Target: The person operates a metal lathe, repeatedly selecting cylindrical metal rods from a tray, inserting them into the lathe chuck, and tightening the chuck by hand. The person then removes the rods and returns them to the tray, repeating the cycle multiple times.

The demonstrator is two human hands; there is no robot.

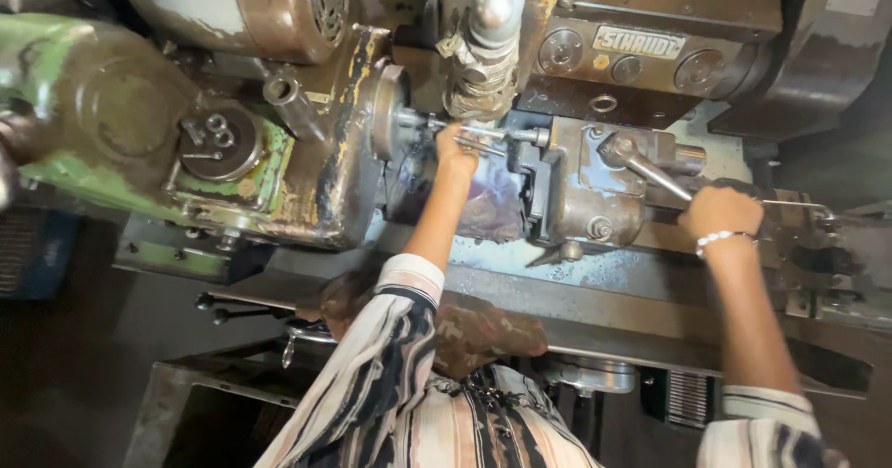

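Observation:
My left hand (454, 150) reaches up to a worn green and brown machine and closes its fingers on a thin metal rod (497, 134). The rod runs between the round spindle face (385, 110) and a grey metal slide block (583, 194). My right hand (721, 211), with a white bead bracelet on the wrist, is closed around the dark grip of a steel lever (650, 172) that angles up to the block. Both sleeves are striped.
A brown motor housing (290, 3) sits at the top left, above a green gear cover (221, 145) with bolts. A brown rag (485, 334) lies on the machine's front rail (604, 312). A dark open metal bin (200, 412) stands at the lower left.

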